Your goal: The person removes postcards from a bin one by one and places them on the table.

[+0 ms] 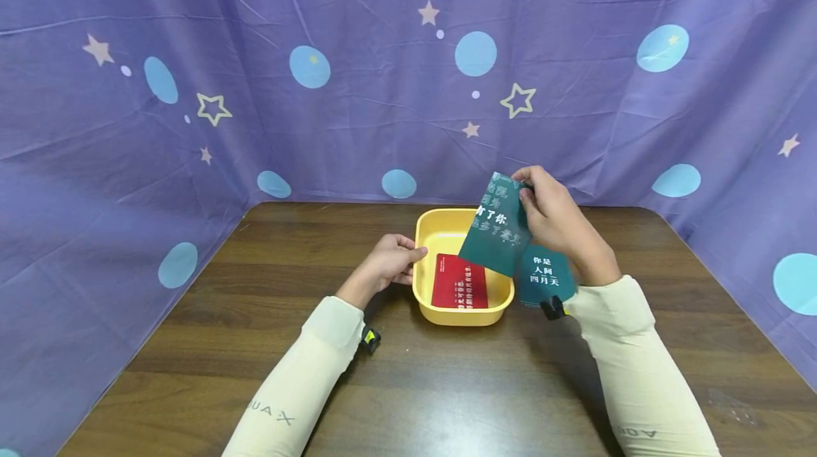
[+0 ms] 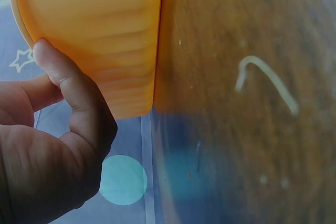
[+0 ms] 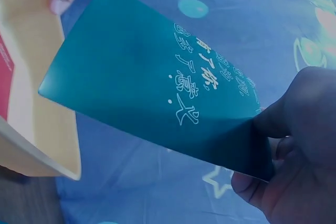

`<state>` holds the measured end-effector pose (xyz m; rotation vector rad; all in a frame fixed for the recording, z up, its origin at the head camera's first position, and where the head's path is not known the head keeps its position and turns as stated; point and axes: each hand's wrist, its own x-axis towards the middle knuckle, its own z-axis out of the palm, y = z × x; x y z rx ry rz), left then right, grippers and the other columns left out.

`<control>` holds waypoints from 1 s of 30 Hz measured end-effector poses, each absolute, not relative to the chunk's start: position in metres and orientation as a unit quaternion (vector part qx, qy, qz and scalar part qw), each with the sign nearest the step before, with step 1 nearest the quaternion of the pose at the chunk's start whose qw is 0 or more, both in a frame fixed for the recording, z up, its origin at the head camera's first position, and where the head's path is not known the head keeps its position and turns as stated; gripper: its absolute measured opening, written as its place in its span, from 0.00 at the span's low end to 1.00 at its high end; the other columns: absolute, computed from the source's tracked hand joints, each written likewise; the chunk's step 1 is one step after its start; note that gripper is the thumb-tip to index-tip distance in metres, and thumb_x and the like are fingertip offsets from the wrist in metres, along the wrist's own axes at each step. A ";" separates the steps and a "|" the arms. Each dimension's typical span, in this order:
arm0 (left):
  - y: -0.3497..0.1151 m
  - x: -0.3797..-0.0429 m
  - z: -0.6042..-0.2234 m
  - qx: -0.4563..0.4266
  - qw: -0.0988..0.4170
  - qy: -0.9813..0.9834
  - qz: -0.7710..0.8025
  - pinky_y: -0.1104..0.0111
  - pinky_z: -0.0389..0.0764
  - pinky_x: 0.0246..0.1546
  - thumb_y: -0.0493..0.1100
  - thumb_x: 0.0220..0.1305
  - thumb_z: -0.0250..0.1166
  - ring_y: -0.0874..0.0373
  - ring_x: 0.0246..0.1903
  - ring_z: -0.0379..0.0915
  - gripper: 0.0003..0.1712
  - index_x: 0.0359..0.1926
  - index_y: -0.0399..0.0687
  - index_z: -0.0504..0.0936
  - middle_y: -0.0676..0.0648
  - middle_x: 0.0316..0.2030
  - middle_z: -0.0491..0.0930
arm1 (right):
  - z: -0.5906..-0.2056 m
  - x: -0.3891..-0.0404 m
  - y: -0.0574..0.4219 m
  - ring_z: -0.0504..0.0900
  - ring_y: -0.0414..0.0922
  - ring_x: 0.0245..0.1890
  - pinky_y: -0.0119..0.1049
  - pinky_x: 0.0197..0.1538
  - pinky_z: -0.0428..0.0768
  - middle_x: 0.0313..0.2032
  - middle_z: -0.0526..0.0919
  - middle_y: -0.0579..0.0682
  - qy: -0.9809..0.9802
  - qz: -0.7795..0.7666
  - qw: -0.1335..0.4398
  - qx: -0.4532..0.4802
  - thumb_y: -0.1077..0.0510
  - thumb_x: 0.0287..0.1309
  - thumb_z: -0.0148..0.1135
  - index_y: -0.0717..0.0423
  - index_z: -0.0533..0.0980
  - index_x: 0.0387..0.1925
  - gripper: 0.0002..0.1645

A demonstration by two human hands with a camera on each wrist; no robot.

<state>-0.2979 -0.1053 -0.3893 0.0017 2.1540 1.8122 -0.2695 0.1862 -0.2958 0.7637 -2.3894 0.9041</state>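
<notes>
A yellow plastic tub stands on the table with a red card lying inside it. My left hand holds the tub's left wall, thumb at the rim; the left wrist view shows the thumb against the tub's side. Between thumb and fingers, my right hand pinches the top right corner of a dark green card with white lettering. That card is tilted, raised over the tub's right side, and hides part of it. Just right of the tub lies a stack of green cards, partly beneath my right wrist.
The wooden table runs up to a purple curtain with stars and blue spots at the back and sides. A small clear scrap lies near the table's right front.
</notes>
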 end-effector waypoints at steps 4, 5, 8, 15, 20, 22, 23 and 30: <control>-0.106 -0.299 -0.389 0.001 0.160 0.756 0.634 0.70 0.83 0.17 0.41 0.67 0.63 0.61 0.16 0.71 0.17 0.47 0.34 0.68 0.40 0.30 0.76 | -0.291 -0.268 0.197 0.69 0.52 0.37 0.44 0.39 0.70 0.43 0.74 0.61 -0.875 0.327 0.242 0.263 0.70 0.71 0.42 0.66 0.67 0.54 0.14; -0.106 -0.299 -0.389 0.001 0.160 0.756 0.634 0.70 0.83 0.17 0.41 0.67 0.63 0.61 0.16 0.71 0.17 0.47 0.34 0.68 0.40 0.30 0.76 | -0.290 -0.268 0.200 0.70 0.52 0.37 0.45 0.39 0.70 0.43 0.74 0.61 -0.876 0.326 0.244 0.259 0.70 0.71 0.42 0.66 0.67 0.54 0.14; -0.107 -0.299 -0.389 -0.001 0.162 0.755 0.636 0.70 0.83 0.18 0.41 0.67 0.64 0.61 0.16 0.71 0.17 0.48 0.34 0.67 0.39 0.31 0.76 | -0.287 -0.268 0.208 0.71 0.54 0.41 0.48 0.42 0.72 0.47 0.74 0.64 -0.881 0.325 0.238 0.247 0.70 0.72 0.42 0.66 0.66 0.55 0.14; -0.107 -0.298 -0.389 -0.001 0.162 0.756 0.635 0.69 0.83 0.18 0.41 0.67 0.64 0.60 0.16 0.71 0.17 0.47 0.35 0.68 0.39 0.32 0.76 | -0.286 -0.267 0.226 0.69 0.58 0.53 0.55 0.50 0.72 0.55 0.70 0.67 -0.904 0.327 0.173 0.214 0.67 0.74 0.36 0.67 0.63 0.57 0.15; -0.106 -0.297 -0.387 0.001 0.165 0.759 0.630 0.68 0.84 0.19 0.41 0.67 0.63 0.59 0.18 0.72 0.17 0.48 0.35 0.68 0.39 0.32 0.77 | -0.287 -0.266 0.239 0.69 0.58 0.54 0.54 0.49 0.72 0.55 0.70 0.68 -0.913 0.326 0.158 0.191 0.67 0.74 0.37 0.65 0.63 0.56 0.14; -0.106 -0.297 -0.387 0.000 0.165 0.758 0.631 0.68 0.84 0.19 0.41 0.67 0.63 0.58 0.18 0.72 0.17 0.48 0.35 0.68 0.38 0.32 0.77 | -0.288 -0.266 0.244 0.68 0.58 0.55 0.53 0.49 0.71 0.55 0.70 0.68 -0.915 0.326 0.150 0.183 0.66 0.74 0.37 0.64 0.64 0.55 0.13; -0.106 -0.297 -0.387 -0.001 0.165 0.757 0.632 0.68 0.84 0.19 0.41 0.67 0.63 0.58 0.19 0.72 0.17 0.48 0.35 0.68 0.38 0.32 0.77 | -0.288 -0.267 0.247 0.68 0.58 0.54 0.53 0.49 0.71 0.55 0.70 0.68 -0.917 0.326 0.143 0.178 0.66 0.73 0.38 0.64 0.64 0.55 0.13; -0.106 -0.297 -0.387 -0.001 0.167 0.757 0.632 0.68 0.84 0.19 0.41 0.68 0.63 0.58 0.18 0.73 0.18 0.49 0.35 0.67 0.39 0.32 0.77 | -0.295 -0.271 0.261 0.69 0.58 0.51 0.52 0.49 0.70 0.50 0.72 0.67 -0.932 0.313 0.107 0.148 0.66 0.71 0.39 0.62 0.65 0.54 0.14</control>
